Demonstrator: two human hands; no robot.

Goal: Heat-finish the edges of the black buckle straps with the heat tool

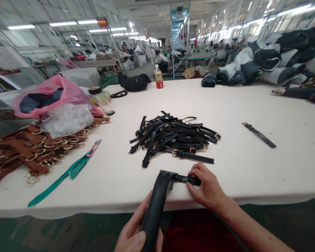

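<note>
My left hand [131,236] is wrapped round the thick handle of a black handheld tool [155,206], whose exact kind I cannot make out. The tool's head is tilted up at the table's front edge. Just right of it, my right hand [206,185] pinches a short black buckle strap [183,178] between thumb and fingers. The strap's left end meets or lies close beside the tool's head; contact is unclear. Beyond both hands is a heap of black buckle straps [170,136] with gold buckles. Another single black strap [259,134] lies apart on the right.
Left on the white-covered table [225,108] lie brown straps with metal rings [28,147], a pink plastic bag [60,94] and small pink-handled snips [94,147] tied with green ribbon. A drink bottle [159,77] stands at the back. Dark rolled bundles [252,70] are piled back right.
</note>
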